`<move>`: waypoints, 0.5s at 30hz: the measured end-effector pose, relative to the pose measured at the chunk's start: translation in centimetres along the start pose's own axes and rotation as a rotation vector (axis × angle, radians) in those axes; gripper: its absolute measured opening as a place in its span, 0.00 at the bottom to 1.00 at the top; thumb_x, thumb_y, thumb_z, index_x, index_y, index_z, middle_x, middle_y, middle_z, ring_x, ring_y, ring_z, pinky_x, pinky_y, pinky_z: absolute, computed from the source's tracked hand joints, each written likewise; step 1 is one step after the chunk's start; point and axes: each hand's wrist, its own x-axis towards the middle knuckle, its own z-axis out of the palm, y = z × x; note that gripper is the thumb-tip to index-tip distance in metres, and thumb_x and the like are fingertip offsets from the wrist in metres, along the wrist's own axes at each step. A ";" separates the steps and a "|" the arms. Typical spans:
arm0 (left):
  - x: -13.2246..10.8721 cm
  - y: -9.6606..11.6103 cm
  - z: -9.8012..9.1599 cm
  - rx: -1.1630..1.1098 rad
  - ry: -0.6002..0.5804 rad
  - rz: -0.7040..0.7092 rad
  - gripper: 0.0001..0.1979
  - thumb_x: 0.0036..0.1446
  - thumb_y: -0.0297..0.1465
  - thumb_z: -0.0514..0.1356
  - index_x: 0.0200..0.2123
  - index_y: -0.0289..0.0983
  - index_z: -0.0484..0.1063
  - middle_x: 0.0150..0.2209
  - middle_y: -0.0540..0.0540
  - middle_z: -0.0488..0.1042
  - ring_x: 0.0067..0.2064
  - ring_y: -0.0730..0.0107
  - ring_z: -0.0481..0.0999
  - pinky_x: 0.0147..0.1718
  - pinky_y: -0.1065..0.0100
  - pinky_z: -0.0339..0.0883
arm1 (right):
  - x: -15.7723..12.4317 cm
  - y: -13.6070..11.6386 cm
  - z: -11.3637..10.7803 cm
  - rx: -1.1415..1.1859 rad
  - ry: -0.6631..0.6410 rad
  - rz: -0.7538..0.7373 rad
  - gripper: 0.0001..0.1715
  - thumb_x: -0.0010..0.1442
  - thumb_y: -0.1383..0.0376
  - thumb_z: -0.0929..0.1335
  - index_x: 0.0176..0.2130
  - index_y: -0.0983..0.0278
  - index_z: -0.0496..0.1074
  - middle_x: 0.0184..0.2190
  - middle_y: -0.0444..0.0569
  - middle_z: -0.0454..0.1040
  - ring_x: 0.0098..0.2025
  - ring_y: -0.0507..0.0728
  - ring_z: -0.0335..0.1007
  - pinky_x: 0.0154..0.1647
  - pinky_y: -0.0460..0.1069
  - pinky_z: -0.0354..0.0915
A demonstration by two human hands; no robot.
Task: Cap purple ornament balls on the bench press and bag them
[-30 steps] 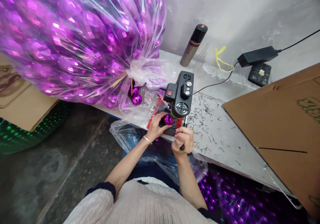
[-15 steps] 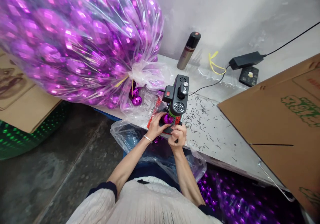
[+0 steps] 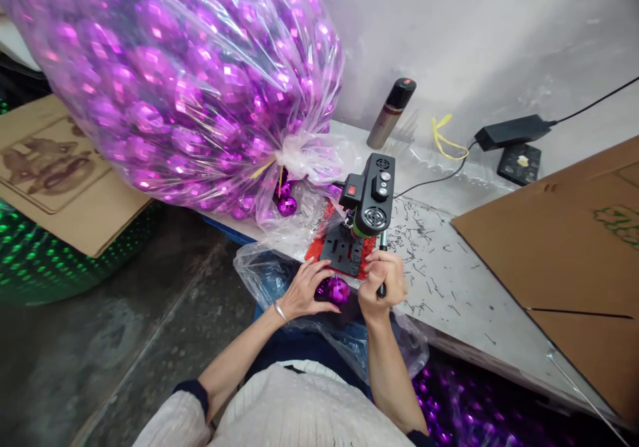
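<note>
A small black bench machine (image 3: 375, 197) with a slotted dark base plate (image 3: 340, 251) stands on red material at the edge of the white table. My left hand (image 3: 305, 292) is spread with thumb and fingers apart, just beside a shiny purple ball (image 3: 339, 290) in front of the plate, above the open plastic bag (image 3: 259, 274). Whether the ball touches the hand cannot be made out. The fingers of my right hand (image 3: 382, 281) are wrapped round the black-tipped lever (image 3: 382, 290) at the machine's right side.
A large clear bag of purple balls (image 3: 200, 94) lies at the left. Behind the machine are a spray can (image 3: 392, 113) and a power adapter (image 3: 514, 132). A cardboard box (image 3: 564, 234) stands right; small dark pins (image 3: 424, 247) litter the table.
My left hand has moved back from the machine and opened, and the purple ball is now off the base plate. My right hand stays on the lever. The view has shifted slightly.
</note>
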 end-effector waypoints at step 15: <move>12.1 -10.4 -7.7 0.532 0.012 -0.663 0.26 0.54 0.43 0.69 0.51 0.34 0.74 0.43 0.32 0.78 0.50 0.41 0.74 0.52 0.50 0.65 | 0.1 -0.1 0.1 -0.020 -0.015 -0.061 0.13 0.65 0.74 0.62 0.30 0.61 0.66 0.27 0.44 0.71 0.31 0.53 0.72 0.33 0.49 0.67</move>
